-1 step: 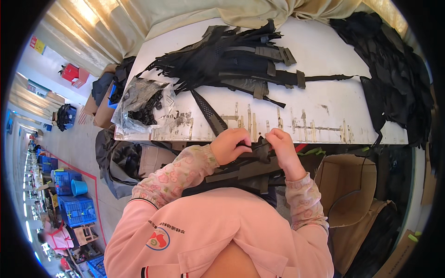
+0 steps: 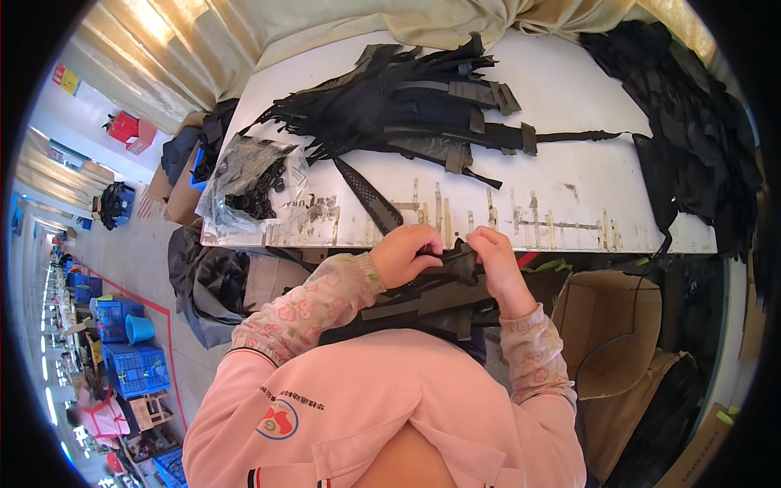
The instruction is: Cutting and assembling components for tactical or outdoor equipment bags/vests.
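At the table's front edge, my left hand (image 2: 407,255) is closed, thumb against curled fingers, on a black strap (image 2: 370,198) that runs up onto the tabletop. Just to its right, my right hand (image 2: 498,264) pinches the end of a black fabric piece (image 2: 464,259). More black strips of that work hang below the edge and over my lap. The small part between my fingertips is hard to make out. Beyond my hands lies a heap of black straps (image 2: 382,102), some with dark grey end tabs. One thin strap reaches right from the heap.
A clear plastic bag (image 2: 256,183) of small black parts sits at the white table's (image 2: 561,175) front left. Another black pile (image 2: 691,138) hangs over the right side. Below stand an open cardboard box (image 2: 606,325) and a dark bag (image 2: 207,276). Blue crates (image 2: 134,370) line the left floor.
Barely anything differs. The strap by my left hand has shifted very slightly, and both hands keep their hold in the same place.
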The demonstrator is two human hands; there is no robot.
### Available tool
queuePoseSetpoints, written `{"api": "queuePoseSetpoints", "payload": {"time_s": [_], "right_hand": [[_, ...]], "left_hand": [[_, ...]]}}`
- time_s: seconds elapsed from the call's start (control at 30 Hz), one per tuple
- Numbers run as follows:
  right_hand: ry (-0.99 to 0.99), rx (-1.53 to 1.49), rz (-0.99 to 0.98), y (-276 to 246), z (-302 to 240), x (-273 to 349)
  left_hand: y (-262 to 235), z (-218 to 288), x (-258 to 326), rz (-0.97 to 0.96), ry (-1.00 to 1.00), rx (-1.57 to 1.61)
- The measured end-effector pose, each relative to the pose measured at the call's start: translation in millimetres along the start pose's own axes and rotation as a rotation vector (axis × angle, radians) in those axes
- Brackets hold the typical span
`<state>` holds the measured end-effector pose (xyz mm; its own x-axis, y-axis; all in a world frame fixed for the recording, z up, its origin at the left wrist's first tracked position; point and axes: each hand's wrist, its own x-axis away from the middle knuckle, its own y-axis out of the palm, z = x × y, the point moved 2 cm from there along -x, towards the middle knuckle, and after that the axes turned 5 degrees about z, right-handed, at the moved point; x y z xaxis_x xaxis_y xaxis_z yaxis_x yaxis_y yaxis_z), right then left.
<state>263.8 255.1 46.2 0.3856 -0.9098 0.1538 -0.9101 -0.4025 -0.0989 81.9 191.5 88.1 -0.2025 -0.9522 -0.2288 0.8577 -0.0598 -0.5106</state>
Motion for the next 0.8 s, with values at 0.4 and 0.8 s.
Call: {"api": "queuePoseSetpoints", "payload": {"time_s": [0.4, 0.8], "right_hand": [[0.237, -0.582, -0.521, 11, -15, 19], [-0.268, -0.052, -0.039, 20, -14, 16]], "left_hand": [[-16, -8, -6, 0.052, -0.213, 0.565], [-22, 13, -16, -0.104, -0.152, 0.393]]}}
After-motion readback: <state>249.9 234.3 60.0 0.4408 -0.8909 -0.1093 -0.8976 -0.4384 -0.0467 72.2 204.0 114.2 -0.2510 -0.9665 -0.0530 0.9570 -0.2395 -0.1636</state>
